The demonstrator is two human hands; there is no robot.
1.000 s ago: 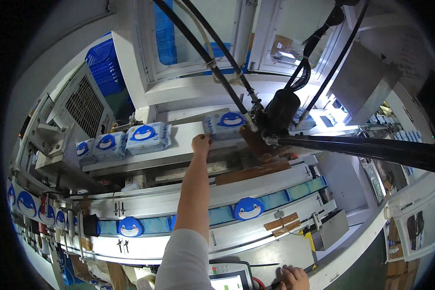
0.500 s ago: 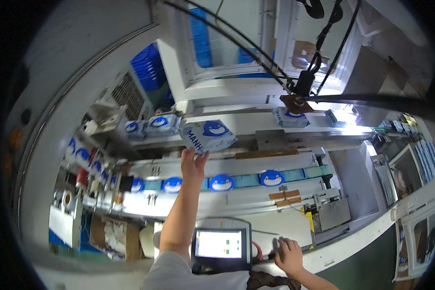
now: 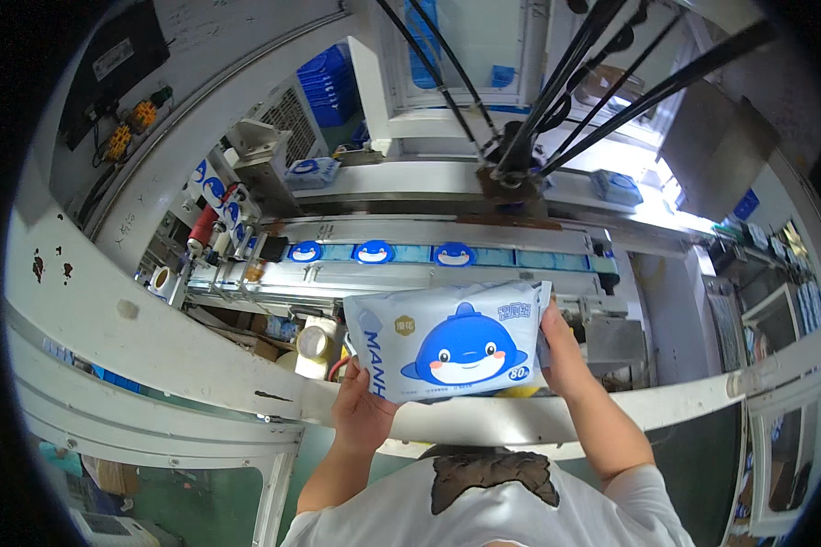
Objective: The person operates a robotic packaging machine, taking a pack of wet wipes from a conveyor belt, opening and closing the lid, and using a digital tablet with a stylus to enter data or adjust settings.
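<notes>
A plump light-blue wipes pack [image 3: 447, 342] with a smiling blue whale on its front is held up close to my body. My left hand [image 3: 363, 406] grips its lower left corner, thumb over the front. My right hand [image 3: 566, 351] holds its right end, with the fingers partly hidden behind it. Beyond the pack, several blue whale-shaped pieces, one of them a whale piece [image 3: 374, 252], lie in a row on a narrow teal conveyor [image 3: 552, 260]. The pack covers part of the machine's near side.
Black rods of a picker arm [image 3: 515, 173] hang over the far belt. That belt carries another wipes pack [image 3: 312, 172] at left and a second pack [image 3: 617, 187] at right. A curved white frame rail [image 3: 465, 421] runs between me and the machine. Blue crates [image 3: 327, 87] are stacked behind.
The pack has come from over the line to near my body. My right hand has left the counter beside the screen and joined my left on it. The picker arm has shifted left.
</notes>
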